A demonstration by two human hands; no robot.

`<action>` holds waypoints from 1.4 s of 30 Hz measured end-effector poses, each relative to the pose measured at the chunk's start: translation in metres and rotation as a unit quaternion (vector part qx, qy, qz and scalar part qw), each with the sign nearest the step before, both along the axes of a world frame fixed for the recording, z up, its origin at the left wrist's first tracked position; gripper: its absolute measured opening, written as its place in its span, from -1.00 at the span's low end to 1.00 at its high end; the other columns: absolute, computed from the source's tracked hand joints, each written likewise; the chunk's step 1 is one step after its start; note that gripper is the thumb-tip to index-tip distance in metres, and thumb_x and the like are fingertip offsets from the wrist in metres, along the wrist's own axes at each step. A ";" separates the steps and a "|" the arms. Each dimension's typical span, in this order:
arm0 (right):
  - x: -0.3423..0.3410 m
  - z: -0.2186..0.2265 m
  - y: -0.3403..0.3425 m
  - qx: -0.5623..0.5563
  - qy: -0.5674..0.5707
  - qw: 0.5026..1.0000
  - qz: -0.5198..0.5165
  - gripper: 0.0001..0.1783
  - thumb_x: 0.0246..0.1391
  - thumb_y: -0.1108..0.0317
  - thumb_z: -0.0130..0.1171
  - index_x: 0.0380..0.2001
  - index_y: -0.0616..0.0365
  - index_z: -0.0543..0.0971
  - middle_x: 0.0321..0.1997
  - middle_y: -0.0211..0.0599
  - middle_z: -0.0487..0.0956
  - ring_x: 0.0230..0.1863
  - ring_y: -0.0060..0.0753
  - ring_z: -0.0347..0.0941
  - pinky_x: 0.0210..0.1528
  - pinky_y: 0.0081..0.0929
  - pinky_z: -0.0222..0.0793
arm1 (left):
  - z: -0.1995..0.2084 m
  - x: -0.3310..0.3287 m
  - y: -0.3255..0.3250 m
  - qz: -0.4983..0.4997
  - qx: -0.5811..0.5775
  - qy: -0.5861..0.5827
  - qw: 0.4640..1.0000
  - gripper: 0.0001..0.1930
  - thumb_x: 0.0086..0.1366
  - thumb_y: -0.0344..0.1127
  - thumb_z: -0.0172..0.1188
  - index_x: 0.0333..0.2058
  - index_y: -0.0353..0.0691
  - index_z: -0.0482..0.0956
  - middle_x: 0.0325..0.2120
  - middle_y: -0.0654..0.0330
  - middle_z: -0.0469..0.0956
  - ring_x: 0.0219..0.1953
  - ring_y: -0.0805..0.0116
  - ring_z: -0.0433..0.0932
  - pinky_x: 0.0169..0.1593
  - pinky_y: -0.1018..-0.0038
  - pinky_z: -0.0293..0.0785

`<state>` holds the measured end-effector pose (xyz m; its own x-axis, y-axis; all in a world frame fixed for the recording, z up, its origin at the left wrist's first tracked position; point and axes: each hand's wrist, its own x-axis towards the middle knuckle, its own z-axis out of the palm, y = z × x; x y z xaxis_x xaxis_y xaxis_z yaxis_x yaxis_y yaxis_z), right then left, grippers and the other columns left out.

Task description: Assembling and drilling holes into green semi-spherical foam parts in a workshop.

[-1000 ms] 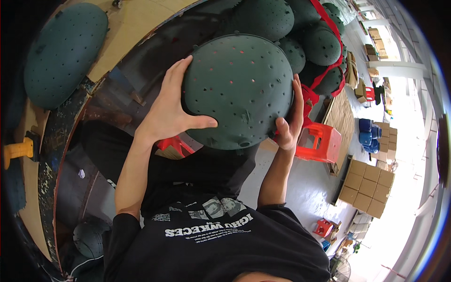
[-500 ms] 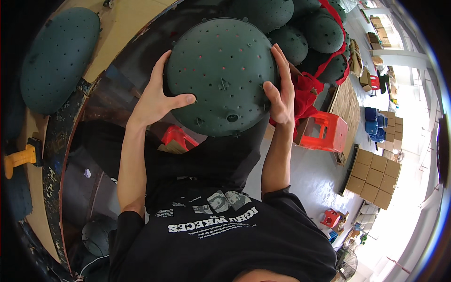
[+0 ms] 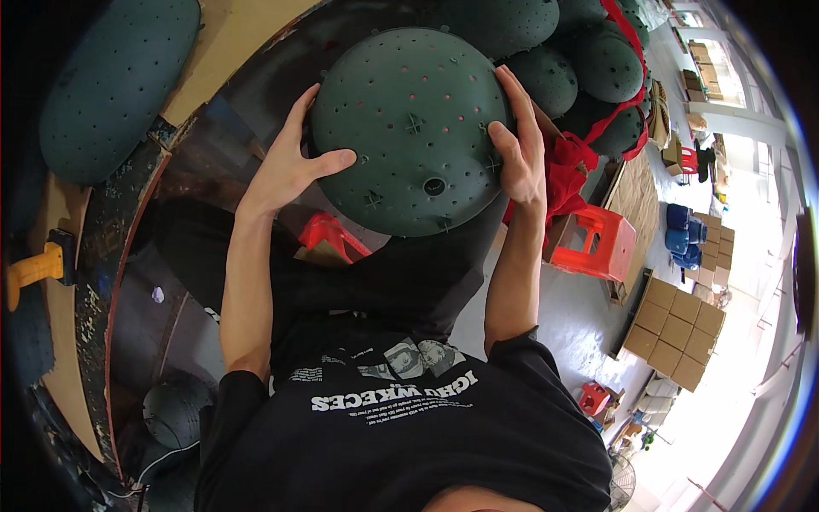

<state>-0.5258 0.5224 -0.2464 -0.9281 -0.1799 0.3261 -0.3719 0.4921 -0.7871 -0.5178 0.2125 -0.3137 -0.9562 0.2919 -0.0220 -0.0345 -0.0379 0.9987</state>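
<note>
Between my two hands I hold a large dark green plastic dome, dotted with small holes and a few cross-shaped slots. A larger round hole sits on the side toward me. My left hand grips its left edge, thumb lying on the curved face. On the opposite edge, my right hand presses with fingers stretched along the rim and thumb on top. The dome is raised over my lap. Its underside is hidden.
More green domes are heaped at the far right beside red cloth. A red stool stands right. On the left bench are another dome and a yellow-handled tool. Cardboard boxes are stacked farther right.
The dome has tilted, its larger round hole and slots shifting upward on the face toward me. Both hands keep their hold. The surroundings shift slightly in view.
</note>
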 end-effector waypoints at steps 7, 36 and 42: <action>-0.004 -0.005 -0.003 0.015 -0.011 1.000 -0.006 -0.22 0.09 0.03 0.12 0.31 0.26 0.33 0.45 0.06 0.21 0.46 0.01 0.13 0.44 -0.22 0.03 | -0.012 0.004 0.004 0.018 -0.016 0.001 1.000 0.24 -0.09 -0.01 0.56 0.38 -0.48 -0.07 0.31 -0.23 0.18 0.39 -0.01 0.15 0.42 0.25 0.04; -0.011 -0.024 -0.049 0.021 0.103 0.992 0.074 -0.65 0.06 0.40 0.11 -0.07 0.13 0.66 0.18 -0.07 0.52 0.26 0.01 0.39 0.32 -0.14 0.23 | -0.044 0.044 -0.005 0.157 0.071 -0.134 0.976 0.19 -0.04 0.03 0.54 0.37 -0.42 -0.03 0.23 -0.20 0.25 0.29 0.02 0.28 0.32 0.20 0.23; -0.055 -0.055 -0.052 -0.034 0.034 0.990 0.133 -0.68 0.08 0.35 0.15 -0.11 0.16 0.69 0.15 -0.09 0.58 0.19 -0.13 0.48 0.24 -0.28 0.34 | -0.040 0.067 0.014 0.256 0.091 -0.187 0.944 0.10 0.07 -0.08 0.51 0.34 -0.50 -0.06 0.21 -0.21 0.26 0.25 0.06 0.32 0.28 0.23 0.29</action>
